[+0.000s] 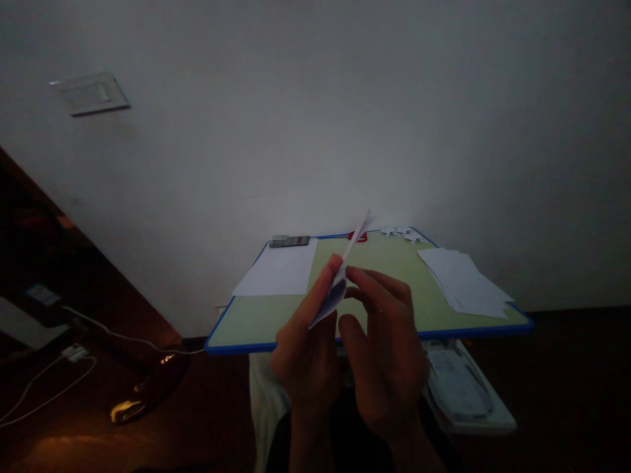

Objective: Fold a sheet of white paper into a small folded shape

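A small folded piece of white paper (337, 293) is held up in front of me, seen nearly edge-on, with its upper part slanting up to the right. My left hand (310, 348) is closed on it, the thumb lying along its left side. My right hand (387, 348) is beside it with curved fingers; the index fingertip touches the paper's right side near the fold, while the thumb stands apart below. Whether the right fingers pinch the paper is hard to see in the dim light. Both hands are above the near edge of the green table (261, 322).
On the table's left lies a white sheet (280, 272) with a phone (290, 242) at its top. Red-handled scissors (357, 236) and white paper cutouts (405, 233) lie at the back. Paper sheets (463, 279) are stacked right. A white cable (133, 338) hangs at left.
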`<state>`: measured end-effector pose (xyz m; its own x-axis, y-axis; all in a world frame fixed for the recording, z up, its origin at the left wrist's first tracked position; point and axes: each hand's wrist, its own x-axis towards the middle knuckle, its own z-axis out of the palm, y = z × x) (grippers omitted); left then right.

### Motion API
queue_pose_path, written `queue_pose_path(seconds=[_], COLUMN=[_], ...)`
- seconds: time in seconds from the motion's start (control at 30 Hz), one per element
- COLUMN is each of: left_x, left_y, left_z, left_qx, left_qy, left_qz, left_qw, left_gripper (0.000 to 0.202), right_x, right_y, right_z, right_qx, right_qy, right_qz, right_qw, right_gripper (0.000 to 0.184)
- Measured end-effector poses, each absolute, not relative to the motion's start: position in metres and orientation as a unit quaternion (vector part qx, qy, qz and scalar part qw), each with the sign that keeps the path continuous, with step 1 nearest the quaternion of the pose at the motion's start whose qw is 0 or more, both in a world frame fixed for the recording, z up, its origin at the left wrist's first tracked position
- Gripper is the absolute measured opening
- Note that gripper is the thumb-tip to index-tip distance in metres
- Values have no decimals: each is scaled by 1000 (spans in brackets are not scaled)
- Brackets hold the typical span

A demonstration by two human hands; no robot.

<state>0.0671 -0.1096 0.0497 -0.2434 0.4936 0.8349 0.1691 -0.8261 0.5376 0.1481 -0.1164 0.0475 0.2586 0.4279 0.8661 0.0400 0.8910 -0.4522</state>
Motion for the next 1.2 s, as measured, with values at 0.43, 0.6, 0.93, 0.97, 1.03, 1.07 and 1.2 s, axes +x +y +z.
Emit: queue_pose_path(seconds=[0.43, 0.6, 0.93, 0.97, 1.03, 1.07, 1.2], left_x=[74, 75, 71, 70, 69, 68, 64], left_y=[-97, -100, -101, -101, -102, -102, -102], left_z=[60, 58, 49, 48, 48, 48, 46], left_qx=[348, 334, 366, 370, 375, 377, 405], left_qy=[262, 294, 336, 344, 363, 368, 350], left_qz=[886, 886, 860, 856, 847, 844, 835], left_qw=[157, 131, 115, 109, 99, 99, 126], left_gripper=[14, 18, 27, 25, 23, 22, 20], right_x=[134, 121, 116, 117, 120, 121, 133], right_y=[-95, -97, -94, -93, -92, -91, -94], right_z=[44, 44, 40, 39, 37, 36, 36], right_qx=[-328, -324, -315, -320, -338, -350, -361], right_qy=[-414, -363, -380, -395, -425, -438, -491], right_qz=[317, 383, 400, 392, 363, 334, 134], right_qw=[788, 786, 772, 767, 757, 758, 781], right_gripper=[23, 31, 31, 31, 32, 34, 38])
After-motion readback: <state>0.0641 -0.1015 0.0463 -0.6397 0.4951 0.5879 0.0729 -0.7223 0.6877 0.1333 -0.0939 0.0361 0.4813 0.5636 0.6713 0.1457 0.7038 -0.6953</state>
